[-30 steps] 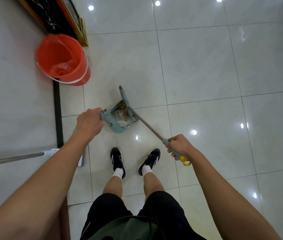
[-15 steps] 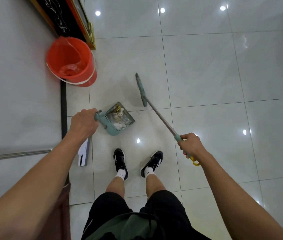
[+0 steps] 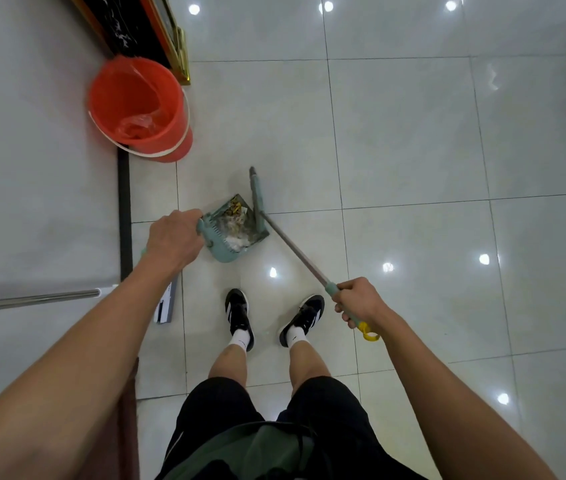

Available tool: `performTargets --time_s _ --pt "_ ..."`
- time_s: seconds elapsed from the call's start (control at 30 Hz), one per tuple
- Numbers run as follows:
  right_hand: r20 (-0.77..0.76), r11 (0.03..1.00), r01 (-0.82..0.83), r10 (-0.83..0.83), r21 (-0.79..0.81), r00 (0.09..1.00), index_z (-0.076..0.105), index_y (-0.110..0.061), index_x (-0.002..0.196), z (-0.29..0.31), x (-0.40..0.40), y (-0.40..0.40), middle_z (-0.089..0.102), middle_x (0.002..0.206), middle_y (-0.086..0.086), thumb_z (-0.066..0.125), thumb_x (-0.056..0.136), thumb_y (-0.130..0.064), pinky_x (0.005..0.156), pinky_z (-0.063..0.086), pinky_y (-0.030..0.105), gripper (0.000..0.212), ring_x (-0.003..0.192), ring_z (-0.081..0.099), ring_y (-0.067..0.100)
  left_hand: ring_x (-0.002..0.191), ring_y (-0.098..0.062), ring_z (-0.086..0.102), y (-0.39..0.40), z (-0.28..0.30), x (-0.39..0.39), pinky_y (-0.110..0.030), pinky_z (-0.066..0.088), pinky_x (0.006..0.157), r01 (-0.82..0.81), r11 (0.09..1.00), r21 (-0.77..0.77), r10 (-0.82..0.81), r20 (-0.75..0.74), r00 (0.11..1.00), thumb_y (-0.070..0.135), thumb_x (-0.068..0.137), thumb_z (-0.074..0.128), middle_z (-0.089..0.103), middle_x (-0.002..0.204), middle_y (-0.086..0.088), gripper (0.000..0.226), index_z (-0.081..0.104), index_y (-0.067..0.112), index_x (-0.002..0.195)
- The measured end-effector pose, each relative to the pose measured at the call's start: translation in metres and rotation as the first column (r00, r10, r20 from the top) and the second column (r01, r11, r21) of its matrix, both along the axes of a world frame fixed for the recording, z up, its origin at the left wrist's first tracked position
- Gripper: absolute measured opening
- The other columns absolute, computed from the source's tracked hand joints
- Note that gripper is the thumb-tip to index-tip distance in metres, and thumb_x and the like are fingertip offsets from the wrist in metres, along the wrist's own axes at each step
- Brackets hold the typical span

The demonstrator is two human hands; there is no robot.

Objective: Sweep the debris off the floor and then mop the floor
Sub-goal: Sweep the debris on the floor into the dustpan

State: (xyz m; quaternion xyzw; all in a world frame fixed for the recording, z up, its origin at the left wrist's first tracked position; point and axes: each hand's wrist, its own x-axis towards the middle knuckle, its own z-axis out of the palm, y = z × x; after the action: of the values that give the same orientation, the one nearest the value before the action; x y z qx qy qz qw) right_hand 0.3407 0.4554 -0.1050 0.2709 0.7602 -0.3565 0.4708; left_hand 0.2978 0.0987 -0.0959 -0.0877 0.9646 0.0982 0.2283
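Left hand [image 3: 174, 239] is wrapped round the dustpan [image 3: 236, 233] handle. Right hand [image 3: 357, 299] is fisted on the broom [image 3: 295, 252] pole, which runs up-left so its head sits right at the pan's far-right edge. Red bucket [image 3: 139, 105] waits further up-left on the floor.
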Motion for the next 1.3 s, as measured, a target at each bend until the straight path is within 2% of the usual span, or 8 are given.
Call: performTargets --time_s 0.13,0.3,0.43,0.63,0.83,1.0,1.17,1.3 --pt "-0.058 1.000 0.002 -0.002 -0.002 0.998 0.066 -0.010 0.102 0.010 -0.003 -0.002 0.061 0.074 0.015 0.055 0.095 -0.008 0.050 0.044 0.030 0.013 0.054 0.050 0.021 0.072 -0.030 0.059 -0.006 0.011 0.000 -0.035 0.044 0.061 -0.014 0.999 0.037 0.015 -0.027 1.000 0.012 0.090 0.056 0.057 0.077 -0.006 0.006 0.057 0.018 0.088" --pt "-0.155 0.983 -0.131 0.151 0.132 0.976 0.066 -0.005 0.118 0.001 -0.011 -0.015 0.064 0.079 0.016 0.053 0.097 -0.015 0.045 0.048 0.027 0.027 0.053 0.054 0.025 0.068 -0.024 0.056 -0.011 0.019 0.017 -0.034 0.043 0.060 0.008 0.999 0.043 -0.007 -0.013 1.000 0.017 0.093 0.057 0.054 0.074 -0.001 0.004 0.055 0.019 0.090" --pt "-0.154 0.934 -0.287 0.322 0.211 0.934 0.060 -0.006 0.132 -0.003 -0.017 -0.031 0.061 0.100 0.012 0.049 0.092 -0.006 0.063 0.057 0.033 0.042 0.073 0.060 0.027 0.071 -0.029 0.059 -0.023 0.017 0.027 -0.036 0.045 0.062 -0.042 0.998 0.052 0.043 -0.022 0.999 0.015 0.090 0.056 0.054 0.073 -0.003 0.007 0.054 0.018 0.084" --pt "-0.069 0.886 -0.396 0.423 0.239 0.904 0.062 0.000 0.114 -0.006 -0.015 -0.052 0.055 0.085 0.008 0.053 0.089 -0.007 0.065 0.059 0.037 0.027 0.068 0.060 0.027 0.068 -0.028 0.060 -0.030 0.013 0.028 -0.038 0.052 0.064 -0.039 0.998 0.049 0.040 -0.013 0.999 0.013 0.091 0.055 0.059 0.075 -0.006 0.006 0.059 0.016 0.087" --pt "-0.004 0.943 -0.315 0.317 0.108 0.948 0.064 0.008 0.108 -0.007 -0.007 -0.054 0.065 0.084 0.025 0.051 0.092 -0.005 0.050 0.055 0.034 0.025 0.054 0.059 0.029 0.067 -0.026 0.055 -0.037 0.020 0.032 -0.034 0.044 0.061 -0.051 0.998 0.031 0.050 0.009 0.999 0.012 0.090 0.057 0.057 0.075 -0.005 0.006 0.060 0.017 0.091" --pt "0.028 0.982 -0.186 0.186 0.006 0.982 0.064 0.005 0.111 0.008 -0.005 -0.046 0.061 0.075 0.019 0.054 0.090 -0.003 0.049 0.045 0.030 0.024 0.051 0.051 0.022 0.059 -0.019 0.047 -0.032 0.027 0.038 -0.031 0.037 0.059 -0.081 0.992 0.094 0.082 -0.011 0.997 0.013 0.093 0.053 0.046 0.062 0.006 0.012 0.057 0.022 0.085" --pt "-0.048 0.983 -0.183 0.185 0.028 0.982 0.066 0.004 0.110 0.018 -0.007 -0.033 0.063 0.078 0.020 0.053 0.092 -0.002 0.050 0.048 0.031 0.024 0.051 0.054 0.023 0.066 -0.022 0.056 -0.035 0.028 0.050 -0.033 0.046 0.061 -0.172 0.981 0.094 0.174 -0.020 0.985 0.011 0.089 0.057 0.058 0.074 0.001 0.013 0.060 0.022 0.084" --pt "-0.106 0.983 -0.177 0.182 0.055 0.977 0.065 0.005 0.110 0.023 -0.019 -0.016 0.063 0.077 0.021 0.050 0.093 -0.004 0.050 0.049 0.032 0.024 0.053 0.055 0.026 0.063 -0.026 0.060 -0.024 0.029 0.063 -0.038 0.056 0.064 -0.254 0.966 0.053 0.254 0.009 0.967 0.012 0.085 0.054 0.058 0.066 -0.001 0.014 0.056 0.022 0.076"
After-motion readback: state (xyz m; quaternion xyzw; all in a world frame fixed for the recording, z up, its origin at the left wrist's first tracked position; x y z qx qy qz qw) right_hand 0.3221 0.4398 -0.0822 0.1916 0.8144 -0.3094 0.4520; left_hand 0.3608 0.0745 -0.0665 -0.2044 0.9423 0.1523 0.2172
